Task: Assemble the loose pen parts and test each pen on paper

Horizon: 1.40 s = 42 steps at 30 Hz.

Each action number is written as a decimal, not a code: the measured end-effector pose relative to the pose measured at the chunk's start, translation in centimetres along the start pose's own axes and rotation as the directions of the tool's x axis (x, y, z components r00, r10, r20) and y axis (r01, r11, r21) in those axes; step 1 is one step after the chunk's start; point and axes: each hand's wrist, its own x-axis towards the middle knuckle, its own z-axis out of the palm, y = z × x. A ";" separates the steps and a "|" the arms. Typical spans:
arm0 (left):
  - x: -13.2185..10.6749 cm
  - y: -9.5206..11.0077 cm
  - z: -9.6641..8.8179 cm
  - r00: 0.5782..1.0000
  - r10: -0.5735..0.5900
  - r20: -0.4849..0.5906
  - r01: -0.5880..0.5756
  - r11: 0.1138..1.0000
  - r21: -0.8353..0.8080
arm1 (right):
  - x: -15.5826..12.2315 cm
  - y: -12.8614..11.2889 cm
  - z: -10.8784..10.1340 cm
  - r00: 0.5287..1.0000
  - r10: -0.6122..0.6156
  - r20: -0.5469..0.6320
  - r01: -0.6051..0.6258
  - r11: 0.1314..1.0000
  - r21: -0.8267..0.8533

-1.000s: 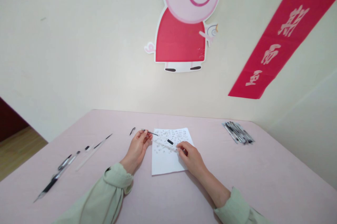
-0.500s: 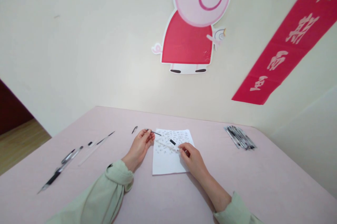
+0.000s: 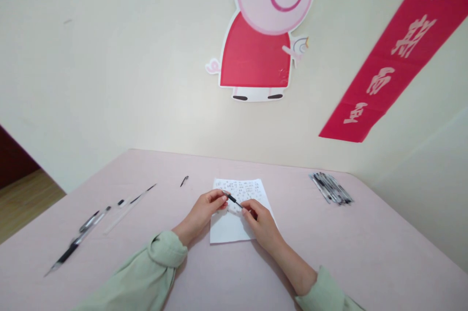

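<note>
My left hand and my right hand meet over a white sheet of paper covered in small scribbles. Between their fingertips they pinch a thin pen part with a black section, held just above the sheet. Both hands are closed on it, one at each end. Pale green sleeves cover my forearms.
The pink table holds a small black pen clip, a refill and clear barrel to the left, assembled pens at the far left, and a bundle of pens at the right. The wall stands just behind.
My left hand has moved right onto the paper and joined my right hand. The thin refill and the clear barrel held apart before are now brought together between both hands.
</note>
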 end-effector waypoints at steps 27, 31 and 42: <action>-0.2 -0.1 0.7 0.979 -0.171 -0.108 0.131 0.943 -0.305 | 0.0 0.0 0.3 0.996 0.085 -0.013 -0.083 0.993 0.086; -0.3 0.0 0.7 0.980 -0.192 -0.059 0.162 0.929 -0.332 | 0.1 0.2 0.4 0.995 0.089 -0.043 -0.085 0.994 0.071; 0.0 -0.4 0.6 0.980 -0.187 -0.068 0.153 0.926 -0.344 | 0.1 -0.5 0.4 0.997 0.052 -0.064 -0.045 0.994 0.095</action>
